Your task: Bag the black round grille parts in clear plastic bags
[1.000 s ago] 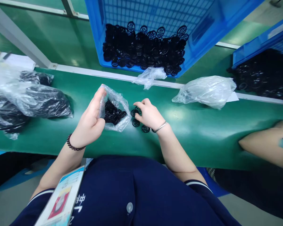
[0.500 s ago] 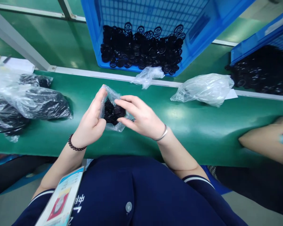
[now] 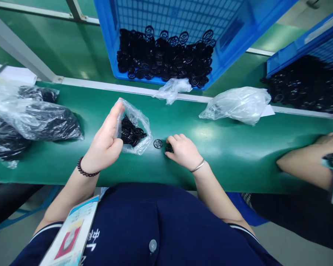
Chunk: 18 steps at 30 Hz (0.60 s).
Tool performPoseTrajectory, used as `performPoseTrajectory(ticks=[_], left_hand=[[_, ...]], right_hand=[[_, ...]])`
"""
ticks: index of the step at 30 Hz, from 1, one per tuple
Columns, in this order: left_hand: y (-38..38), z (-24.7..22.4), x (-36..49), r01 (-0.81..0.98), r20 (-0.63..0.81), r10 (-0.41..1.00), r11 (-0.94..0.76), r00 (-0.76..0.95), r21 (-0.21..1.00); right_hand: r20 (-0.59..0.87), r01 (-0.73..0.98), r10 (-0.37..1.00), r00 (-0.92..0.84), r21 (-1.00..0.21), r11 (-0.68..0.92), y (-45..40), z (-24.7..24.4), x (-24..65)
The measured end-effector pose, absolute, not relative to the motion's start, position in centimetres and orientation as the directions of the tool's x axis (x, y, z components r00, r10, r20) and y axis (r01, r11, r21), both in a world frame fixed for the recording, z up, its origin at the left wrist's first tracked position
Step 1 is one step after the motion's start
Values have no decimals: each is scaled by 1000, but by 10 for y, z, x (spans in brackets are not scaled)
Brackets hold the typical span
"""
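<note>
A clear plastic bag (image 3: 144, 138) lies with its mouth wide on the green bench, and several black round spoked plastic parts (image 3: 131, 133) are inside. My left hand (image 3: 107, 138) is at the bag's left side, its fingers along the plastic and its thumb folded in, keeping hold of it. One black spoked wheel (image 3: 158, 143) lies flat on the bench just right of the bag. Beside it my right hand (image 3: 184, 150) curls over the bench, fingertips closed around a black part (image 3: 169, 148) that they mostly cover.
A blue crate (image 3: 111, 48) heaped with black wheels is at the back, with a crumpled bag (image 3: 174, 89) at its front. Filled bags (image 3: 48, 120) lie left, and a whitish bag (image 3: 238, 105) right. Another crate (image 3: 283, 48) and a co-worker's arm (image 3: 308, 159) are at right.
My right hand has left the bag's mouth and moved right, down to the bench, onto a black part. The single wheel on the bench shows fully now. My left hand stays at the bag.
</note>
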<state>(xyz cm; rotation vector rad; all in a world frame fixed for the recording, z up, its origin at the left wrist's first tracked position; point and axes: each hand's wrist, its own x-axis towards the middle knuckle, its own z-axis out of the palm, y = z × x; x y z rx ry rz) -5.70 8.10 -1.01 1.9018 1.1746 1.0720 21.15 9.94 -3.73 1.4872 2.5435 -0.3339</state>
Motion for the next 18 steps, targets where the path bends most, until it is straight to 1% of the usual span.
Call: performPoseTrajectory(ticks=[2, 4, 8, 10, 11, 12, 14, 15, 16, 17, 18], left_hand=[[81, -10, -56, 385, 314, 912, -397, 262, 833], [80, -10, -56, 392, 321, 911, -402, 258, 827], [74, -11, -58, 418, 309, 922, -382, 233, 824], [73, -11, -59, 428, 301, 929, -367, 216, 826], [73, -11, -59, 430, 300, 929, -366, 215, 826], [74, -11, -59, 428, 301, 928, -369, 219, 825], [76, -11, -58, 417, 305, 920, -384, 245, 824], [77, -11, -58, 411, 306, 916, -392, 260, 823], [78, -10, -58, 407, 306, 912, -397, 273, 823], [78, -10, -58, 404, 306, 910, -400, 278, 823], [78, -9, -58, 402, 308, 911, -399, 275, 824]], right_hand=[[-201, 868, 846, -494, -171, 466, 101, -39, 205], [-196, 848, 831, -521, -223, 480, 105, -41, 198], [-273, 827, 781, -562, -210, 522, 114, -42, 192], [-257, 816, 776, -575, -236, 527, 116, -35, 192], [-212, 796, 774, -597, -282, 536, 116, -30, 191], [-137, 756, 767, -627, -347, 555, 115, -23, 189], [80, 617, 730, -679, -478, 626, 113, -9, 182], [187, 542, 703, -686, -512, 666, 112, -2, 177], [273, 491, 682, -679, -522, 698, 112, 4, 174], [330, 472, 673, -662, -514, 716, 113, 9, 172], [355, 487, 682, -639, -500, 716, 114, 11, 173]])
